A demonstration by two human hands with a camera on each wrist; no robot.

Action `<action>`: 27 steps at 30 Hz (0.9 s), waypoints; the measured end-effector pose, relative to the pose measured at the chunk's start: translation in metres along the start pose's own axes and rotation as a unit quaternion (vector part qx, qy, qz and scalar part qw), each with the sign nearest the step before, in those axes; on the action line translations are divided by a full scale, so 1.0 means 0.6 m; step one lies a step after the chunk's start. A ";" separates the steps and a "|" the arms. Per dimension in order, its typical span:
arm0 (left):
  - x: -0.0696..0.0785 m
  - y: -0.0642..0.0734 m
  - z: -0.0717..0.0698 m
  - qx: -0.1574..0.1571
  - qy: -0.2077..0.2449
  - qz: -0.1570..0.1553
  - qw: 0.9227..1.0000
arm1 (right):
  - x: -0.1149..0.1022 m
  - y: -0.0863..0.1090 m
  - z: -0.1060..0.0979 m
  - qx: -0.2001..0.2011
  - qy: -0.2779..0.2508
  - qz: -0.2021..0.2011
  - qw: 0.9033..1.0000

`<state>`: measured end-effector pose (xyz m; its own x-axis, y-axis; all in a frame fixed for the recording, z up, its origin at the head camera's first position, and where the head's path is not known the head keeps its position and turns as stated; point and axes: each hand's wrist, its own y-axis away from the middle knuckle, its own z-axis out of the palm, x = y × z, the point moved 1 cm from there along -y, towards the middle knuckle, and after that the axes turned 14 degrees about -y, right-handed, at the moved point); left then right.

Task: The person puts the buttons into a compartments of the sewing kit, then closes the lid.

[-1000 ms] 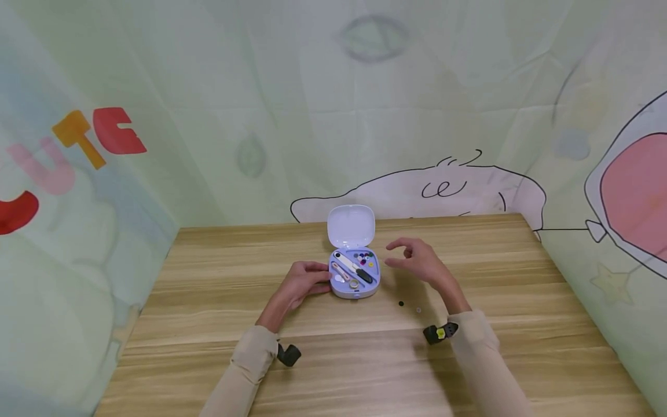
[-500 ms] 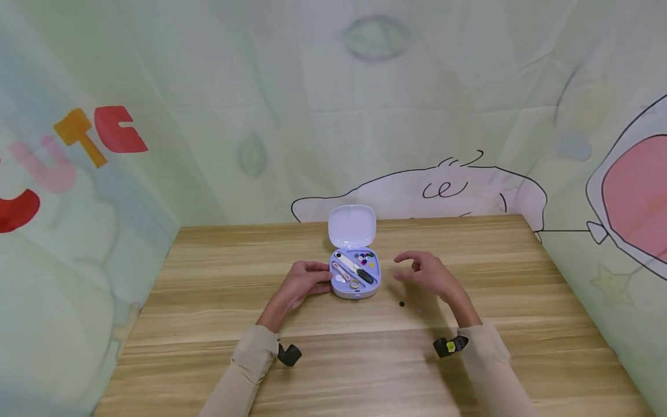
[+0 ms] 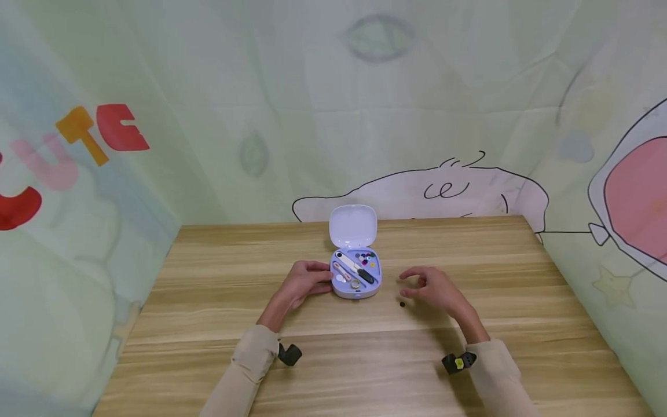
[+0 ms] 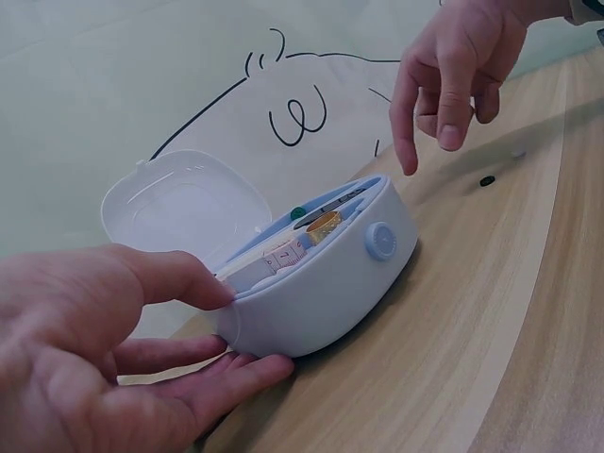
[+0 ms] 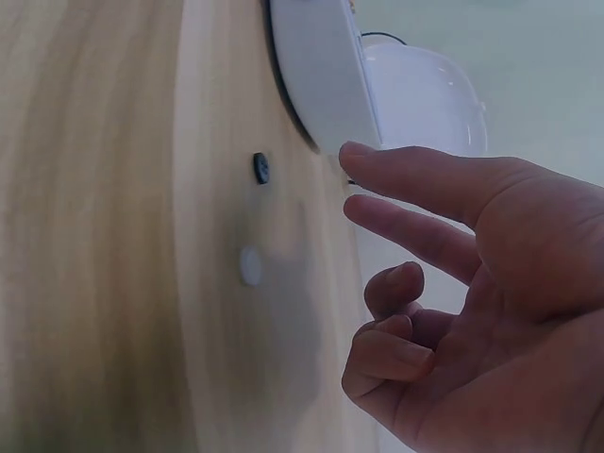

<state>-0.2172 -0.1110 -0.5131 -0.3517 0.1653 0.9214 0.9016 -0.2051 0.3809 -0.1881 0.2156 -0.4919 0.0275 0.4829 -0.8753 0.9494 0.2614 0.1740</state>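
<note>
A pale blue sewing box (image 3: 356, 295) stands on the table with its lid (image 3: 353, 226) raised. My left hand (image 3: 307, 282) holds its left side, thumb on the rim and fingers low against the wall, as the left wrist view shows. Inside lie several coloured buttons (image 3: 366, 258), a long white tool with a black end (image 3: 359, 271) and a gold ring (image 4: 324, 226). To the right, my right hand (image 3: 435, 289) hovers above the table, holding nothing; thumb and forefinger are extended, other fingers bent. Below it lie a black button (image 5: 261, 168) and a white button (image 5: 250, 266), the latter hidden in the head view.
The wooden table (image 3: 333, 359) runs back to a printed cloth backdrop (image 3: 208, 145), which also hangs at both sides. The raised lid stands close to that backdrop. Black cameras (image 3: 289, 354) are strapped at both wrists.
My right hand has moved away from the box, right and toward me, to above the loose buttons, covering the white one in the head view. The left hand and box stay put.
</note>
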 end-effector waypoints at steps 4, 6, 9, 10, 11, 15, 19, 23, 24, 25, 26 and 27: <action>-0.001 0.000 0.000 0.000 0.000 0.002 1.000 | 0.008 0.008 0.004 -0.006 -0.003 -0.004 1.000; -0.001 0.000 -0.001 0.000 -0.001 0.003 1.000 | 0.011 0.011 0.007 -0.008 -0.005 -0.001 1.000; -0.001 0.000 -0.001 0.000 -0.001 0.005 1.000 | 0.014 0.014 0.011 -0.009 -0.007 0.012 1.000; 0.000 0.000 -0.001 0.000 -0.001 0.007 1.000 | 0.014 0.015 0.012 -0.011 -0.007 0.012 1.000; -0.001 0.000 -0.001 -0.001 -0.001 0.007 1.000 | 0.015 0.016 0.014 -0.011 -0.006 0.014 1.000; -0.001 0.001 0.000 -0.001 -0.002 0.009 1.000 | 0.019 0.017 0.019 -0.011 -0.002 0.017 1.000; 0.000 0.001 0.000 0.001 -0.004 0.007 1.000 | 0.021 0.018 0.023 -0.009 -0.003 0.013 1.000; 0.000 0.001 0.000 0.002 -0.003 0.004 1.000 | 0.021 0.019 0.025 -0.001 -0.006 0.006 1.000; 0.000 0.000 0.000 0.001 -0.003 0.002 1.000 | 0.021 0.019 0.026 -0.001 -0.006 0.004 1.000; 0.000 0.000 0.000 0.002 -0.003 0.000 1.000 | 0.020 0.019 0.026 0.000 -0.007 0.002 1.000; 0.000 0.000 0.000 0.001 -0.003 0.000 1.000 | 0.020 0.019 0.026 0.000 -0.008 -0.001 1.000; -0.001 -0.001 0.000 0.000 -0.002 0.000 1.000 | 0.020 0.019 0.027 0.000 -0.009 -0.002 1.000</action>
<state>-0.2175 -0.1109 -0.5137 -0.3508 0.1701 0.9209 0.9015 -0.2047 0.3813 -0.1719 0.2109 -0.5077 0.0298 0.4665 -0.8840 0.9495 0.2631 0.1708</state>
